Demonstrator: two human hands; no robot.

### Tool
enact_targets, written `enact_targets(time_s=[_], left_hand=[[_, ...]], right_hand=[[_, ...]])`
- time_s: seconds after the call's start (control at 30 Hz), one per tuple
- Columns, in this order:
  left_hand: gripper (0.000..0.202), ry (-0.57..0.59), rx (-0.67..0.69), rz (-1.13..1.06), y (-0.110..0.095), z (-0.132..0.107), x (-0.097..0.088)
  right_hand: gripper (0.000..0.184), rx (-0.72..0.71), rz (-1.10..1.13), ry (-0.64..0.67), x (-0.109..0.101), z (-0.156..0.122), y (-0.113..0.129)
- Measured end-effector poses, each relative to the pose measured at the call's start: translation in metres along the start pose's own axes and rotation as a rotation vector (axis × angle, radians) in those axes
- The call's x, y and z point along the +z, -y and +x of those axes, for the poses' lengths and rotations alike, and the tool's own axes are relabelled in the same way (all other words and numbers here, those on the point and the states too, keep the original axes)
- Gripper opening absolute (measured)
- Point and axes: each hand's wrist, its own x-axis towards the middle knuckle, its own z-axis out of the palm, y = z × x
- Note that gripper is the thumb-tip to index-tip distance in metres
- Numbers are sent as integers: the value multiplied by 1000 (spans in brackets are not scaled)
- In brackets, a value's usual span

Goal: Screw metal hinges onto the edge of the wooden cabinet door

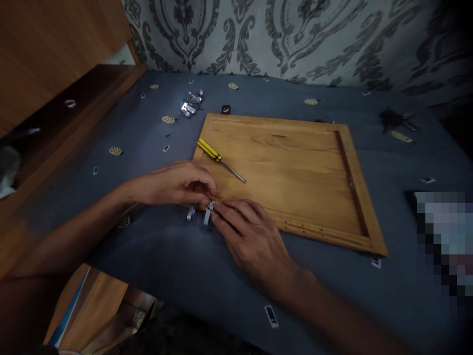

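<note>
Cloth (173, 266): blue, soft and a bit rumpled under everything. I'd bet the board can creep on it if pushed sideways.
Panel (295, 177): wooden board with a raised frame, lying flat in the middle. Both hands work at its 8 o'clock corner.
Right hand (251, 241): comes in from 5 o'clock, fingers laid out long and fairly flat, with the tips pressing on the fitting rather than wrapped round it.
Left hand (177, 183): comes in from 9 o'clock, fingers curled down over the same corner. Can't tell whether it actually pinches the metal or just steadies the wood.
Screwdriver (219, 158): yellow handle, lying loose on the panel at 12 o'clock from the hands, tip towards 4 o'clock. A nudge of the board could roll it.
Hardware pile (191, 102): shiny metal bits out at 11 o'clock, well apart from the hands.
Fitting (208, 213): small silver piece right at the panel's edge, half on the cloth, under the fingertips of both hands.
Spare bracket (190, 212): just beside it at 9 o'clock, loose.
Risk: with only fingertip pressure, the fitting could skew off the edge, and knuckles hide the spot, so a misfit might go unnoticed. Tiny parts vanish easily in this dim light.
</note>
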Motion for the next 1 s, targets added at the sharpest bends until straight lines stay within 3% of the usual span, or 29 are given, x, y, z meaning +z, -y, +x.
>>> enact_targets(time_s=[1.0], left_hand=[[4, 5, -6, 138, 1, 3, 10]], right_hand=[[27, 17, 25, 15, 1, 0, 1]])
